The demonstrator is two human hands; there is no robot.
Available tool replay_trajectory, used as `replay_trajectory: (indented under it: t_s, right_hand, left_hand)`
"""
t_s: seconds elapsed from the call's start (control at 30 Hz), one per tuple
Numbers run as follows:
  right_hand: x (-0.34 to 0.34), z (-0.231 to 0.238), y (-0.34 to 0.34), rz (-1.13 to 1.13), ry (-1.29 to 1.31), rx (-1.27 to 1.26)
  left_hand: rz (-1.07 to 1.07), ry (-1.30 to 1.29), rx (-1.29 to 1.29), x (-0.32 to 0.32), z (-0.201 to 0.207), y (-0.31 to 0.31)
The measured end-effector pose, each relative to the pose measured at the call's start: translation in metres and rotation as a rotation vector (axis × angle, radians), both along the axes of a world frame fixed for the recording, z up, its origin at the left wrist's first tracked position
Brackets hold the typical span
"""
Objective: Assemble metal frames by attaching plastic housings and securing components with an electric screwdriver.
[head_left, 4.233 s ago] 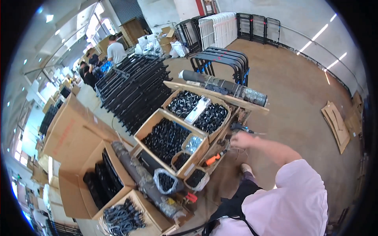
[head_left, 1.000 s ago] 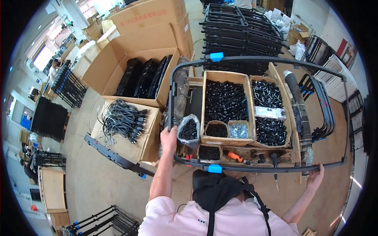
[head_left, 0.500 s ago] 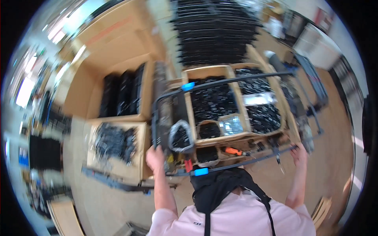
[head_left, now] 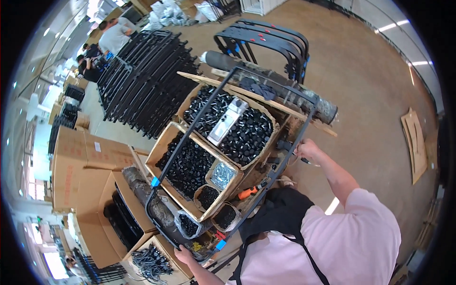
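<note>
A black tubular metal frame (head_left: 195, 125) with rounded corners and blue pieces on it is held over a workbench covered in boxes. My left hand (head_left: 184, 255) is closed round the tube at its near left side. My right hand (head_left: 308, 151) grips the right part of the tube nearest me, fingers partly hidden. Beneath the frame are a carton of black plastic caps (head_left: 254, 137) with a pale metal bar (head_left: 228, 121) across it, and a carton of small black parts (head_left: 183, 161). A small box of silver screws (head_left: 222, 175) and an orange-handled tool (head_left: 248, 192) lie closer to me.
Several finished-looking black frames (head_left: 266, 40) stand at the far right. A tall stack of black frames (head_left: 142, 80) is at the far left, people behind it. An open cardboard box (head_left: 90, 228) and a box of grey cables (head_left: 152, 263) flank the bench. Flat cardboard (head_left: 414, 142) lies right.
The view has swung to the right, so the bench appears turned and the standing frames come into sight. Both hands still hold the black frame, which stays above the boxes.
</note>
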State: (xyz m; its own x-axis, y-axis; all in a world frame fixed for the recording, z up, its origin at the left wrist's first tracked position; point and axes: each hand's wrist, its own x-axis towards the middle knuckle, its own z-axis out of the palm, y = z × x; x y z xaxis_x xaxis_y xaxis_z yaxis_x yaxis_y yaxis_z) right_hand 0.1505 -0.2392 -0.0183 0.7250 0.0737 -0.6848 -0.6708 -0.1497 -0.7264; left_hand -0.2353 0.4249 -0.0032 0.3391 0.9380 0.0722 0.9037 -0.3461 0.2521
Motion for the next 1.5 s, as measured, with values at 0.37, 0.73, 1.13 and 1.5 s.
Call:
replay_trajectory:
  t_s: [0.37, 0.73, 1.13, 1.5]
  right_hand:
    - [0.064, -0.176, 0.035, 0.767, -0.384, -1.062]
    - [0.015, -0.006, -0.057, 0.916, -0.645, -0.825]
    - [0.038, 0.233, -0.164, 0.492, -0.634, -0.695]
    - [0.097, 0.248, -0.148, 0.496, -0.41, -0.782]
  left_hand:
    - [-0.522, -0.488, -0.325, 0.199, 0.075, -0.218]
    - [-1.154, -0.248, -0.703, 0.336, 0.088, -0.375]
    - [-1.647, -0.5, -1.277, 0.497, 0.165, -0.603]
    - [-1.365, -0.593, -1.791, 0.539, 0.138, -0.657]
